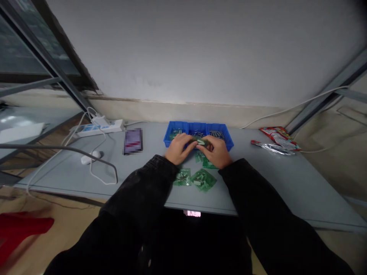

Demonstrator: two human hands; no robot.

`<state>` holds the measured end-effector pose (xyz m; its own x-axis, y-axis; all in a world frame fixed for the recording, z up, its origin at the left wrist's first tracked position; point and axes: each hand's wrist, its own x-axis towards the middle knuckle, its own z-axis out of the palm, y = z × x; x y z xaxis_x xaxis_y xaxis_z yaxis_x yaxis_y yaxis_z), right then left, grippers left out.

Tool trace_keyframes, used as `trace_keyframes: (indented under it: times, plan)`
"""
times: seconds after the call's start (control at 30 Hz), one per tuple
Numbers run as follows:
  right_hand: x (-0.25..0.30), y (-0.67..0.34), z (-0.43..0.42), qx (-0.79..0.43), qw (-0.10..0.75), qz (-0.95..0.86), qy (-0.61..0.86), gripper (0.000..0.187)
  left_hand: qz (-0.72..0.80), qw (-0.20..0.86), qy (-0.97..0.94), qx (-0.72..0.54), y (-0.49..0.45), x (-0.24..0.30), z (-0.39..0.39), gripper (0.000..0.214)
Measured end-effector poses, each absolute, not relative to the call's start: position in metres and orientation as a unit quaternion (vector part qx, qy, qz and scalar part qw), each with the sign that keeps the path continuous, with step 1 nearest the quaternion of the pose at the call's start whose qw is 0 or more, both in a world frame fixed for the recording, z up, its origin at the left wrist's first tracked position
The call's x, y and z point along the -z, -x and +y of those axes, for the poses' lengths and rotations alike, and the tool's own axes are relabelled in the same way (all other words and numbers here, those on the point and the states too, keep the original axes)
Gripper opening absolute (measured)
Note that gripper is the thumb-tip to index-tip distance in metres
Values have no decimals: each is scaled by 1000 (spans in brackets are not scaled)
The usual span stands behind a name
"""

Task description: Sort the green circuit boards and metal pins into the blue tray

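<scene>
My left hand (179,149) and my right hand (218,152) are both closed on a small green plastic bag (202,142), pinching it between thumbs and fingers. Pale, short parts show inside it. Just behind my hands stand three joined blue bins (167,134); the left one has green bags in it, the middle one small metal parts, the right one longer metal pieces. On the table below my hands lie filled green bags, one to the left (183,177) and one to the right (204,180). More green bags (210,164) lie partly hidden under my right hand.
A white power strip (106,128) with cables and a white charger-like item (91,157) are on the left of the grey table (151,187). A blurred-out purple item (133,141) lies nearby. Red and silver packets (279,139) lie at right. A wall rises behind.
</scene>
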<state>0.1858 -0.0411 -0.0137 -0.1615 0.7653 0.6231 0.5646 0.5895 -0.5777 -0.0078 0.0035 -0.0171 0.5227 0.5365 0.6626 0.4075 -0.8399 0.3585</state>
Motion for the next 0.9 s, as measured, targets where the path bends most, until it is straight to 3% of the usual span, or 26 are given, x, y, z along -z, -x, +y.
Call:
trace_keyframes:
  times: [0.9]
  plan:
    - [13, -186, -41, -102, 469, -757, 444, 12, 283, 82, -871, -394, 8, 17, 3, 30]
